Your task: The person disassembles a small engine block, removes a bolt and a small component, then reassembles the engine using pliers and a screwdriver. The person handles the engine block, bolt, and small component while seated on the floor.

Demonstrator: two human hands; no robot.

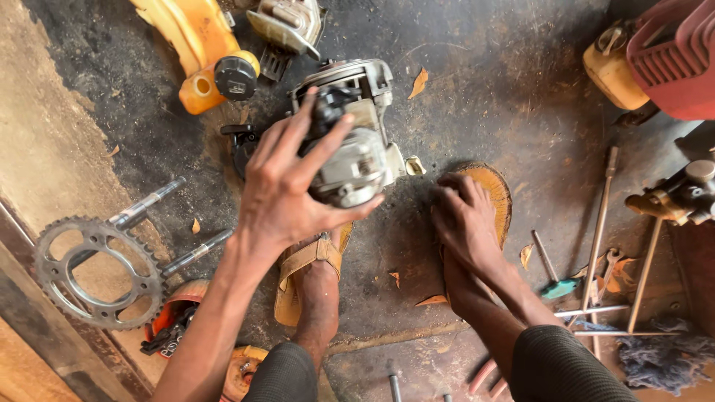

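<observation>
We see the left hand (279, 190) in the middle of the frame, fingers wrapped around the grey engine part (350, 141) to steady it on the floor (484, 67), while no right hand shows.

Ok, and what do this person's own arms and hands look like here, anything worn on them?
Only the left hand, the one on the small engine, shows. It and its forearm are bare: no glove, sleeve, watch or ring is visible. The right hand is out of view.
</observation>
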